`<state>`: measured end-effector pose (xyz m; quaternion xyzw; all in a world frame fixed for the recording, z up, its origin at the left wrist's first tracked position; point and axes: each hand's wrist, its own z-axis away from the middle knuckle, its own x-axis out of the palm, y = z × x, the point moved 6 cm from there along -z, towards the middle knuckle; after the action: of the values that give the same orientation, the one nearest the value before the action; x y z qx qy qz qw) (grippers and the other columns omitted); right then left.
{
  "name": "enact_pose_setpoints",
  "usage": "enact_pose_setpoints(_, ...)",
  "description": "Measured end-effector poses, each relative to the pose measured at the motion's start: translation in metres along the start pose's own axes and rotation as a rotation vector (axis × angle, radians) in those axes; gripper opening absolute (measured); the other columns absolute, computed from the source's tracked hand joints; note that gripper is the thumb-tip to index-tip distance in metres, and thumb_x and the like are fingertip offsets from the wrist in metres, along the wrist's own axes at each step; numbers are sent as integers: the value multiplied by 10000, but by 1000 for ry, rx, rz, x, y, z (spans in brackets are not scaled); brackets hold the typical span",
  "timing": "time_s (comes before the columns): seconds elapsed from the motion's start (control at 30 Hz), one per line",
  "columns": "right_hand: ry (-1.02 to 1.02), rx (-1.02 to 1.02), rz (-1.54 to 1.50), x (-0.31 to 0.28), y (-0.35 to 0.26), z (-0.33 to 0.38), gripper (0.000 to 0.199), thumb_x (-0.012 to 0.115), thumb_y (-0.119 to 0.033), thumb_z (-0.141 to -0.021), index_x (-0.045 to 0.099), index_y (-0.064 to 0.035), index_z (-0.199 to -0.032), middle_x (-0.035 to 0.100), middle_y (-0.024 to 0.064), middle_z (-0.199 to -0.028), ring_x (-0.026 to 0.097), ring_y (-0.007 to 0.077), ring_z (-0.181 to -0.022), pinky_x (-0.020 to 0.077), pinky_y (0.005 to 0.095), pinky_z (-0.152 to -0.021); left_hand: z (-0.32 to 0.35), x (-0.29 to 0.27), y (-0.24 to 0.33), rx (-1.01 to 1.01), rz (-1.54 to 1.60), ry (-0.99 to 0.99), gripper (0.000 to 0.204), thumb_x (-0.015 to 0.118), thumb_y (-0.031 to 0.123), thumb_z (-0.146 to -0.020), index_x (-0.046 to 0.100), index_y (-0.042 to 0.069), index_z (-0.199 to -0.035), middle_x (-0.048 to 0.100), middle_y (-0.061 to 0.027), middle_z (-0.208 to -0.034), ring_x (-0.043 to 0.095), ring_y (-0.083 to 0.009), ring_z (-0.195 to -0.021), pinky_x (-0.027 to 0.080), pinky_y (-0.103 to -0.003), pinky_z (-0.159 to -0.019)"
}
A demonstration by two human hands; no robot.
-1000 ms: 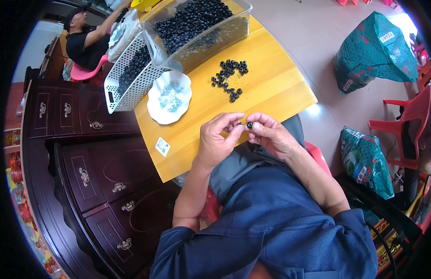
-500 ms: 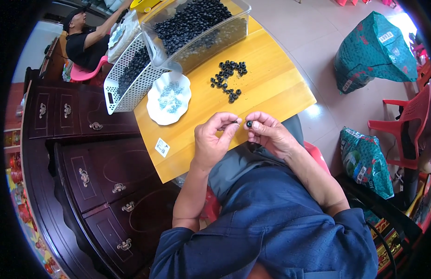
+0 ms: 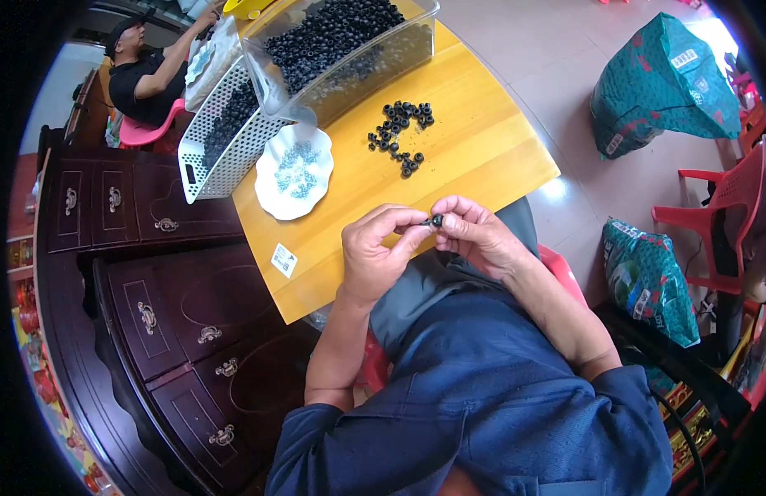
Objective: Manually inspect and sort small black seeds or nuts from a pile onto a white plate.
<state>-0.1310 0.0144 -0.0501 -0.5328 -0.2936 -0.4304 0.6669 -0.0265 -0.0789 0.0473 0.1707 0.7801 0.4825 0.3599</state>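
My right hand point(image 3: 479, 240) pinches a small black ring-shaped part point(image 3: 437, 221) between thumb and fingers. Facing it, my left hand point(image 3: 373, 250) is closed in a pinch on a small dark piece, mostly covered by the fingertips. The two pieces meet over the near edge of the yellow wooden table point(image 3: 490, 132). Beyond my hands lies a loose cluster of black ring-shaped parts point(image 3: 409, 164). To the left, a white scalloped plate point(image 3: 269, 201) bears many small clear bluish pieces point(image 3: 297, 169).
A clear plastic bin point(image 3: 350, 95) full of black parts stands at the back, beside a white perforated basket point(image 3: 197, 183). Dark wooden drawers point(image 3: 184, 289) flank the table's left. Teal bags point(image 3: 664, 91) and a red chair point(image 3: 713, 219) are at right. Another person point(image 3: 143, 78) sits far left.
My hands have come together, so the left hand's dark piece now touches the black ring-shaped part in my right. The view has shifted slightly.
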Motion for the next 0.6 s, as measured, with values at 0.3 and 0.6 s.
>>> enact_pose_setpoints(0.3,-9,-8,12,1,-1,-1,200,708,-169,-918,658,-85,-1092,665,1,-917,614,91,-781,537,249,-763,-3,3,7,139,-161,-6,190,799,-21,-715,709,11,-879,678,-99,-799,664,-223,-703,515,-307,-624)
enact_pose_setpoints(0.6,-23,-8,-22,0,-1,1,194,698,-139,-920,661,-84,-1103,676,9,-938,615,93,-792,537,245,-774,-1,6,11,198,-282,-32,182,795,-24,-729,713,-2,-890,681,-102,-791,661,-208,-690,515,-292,-612)
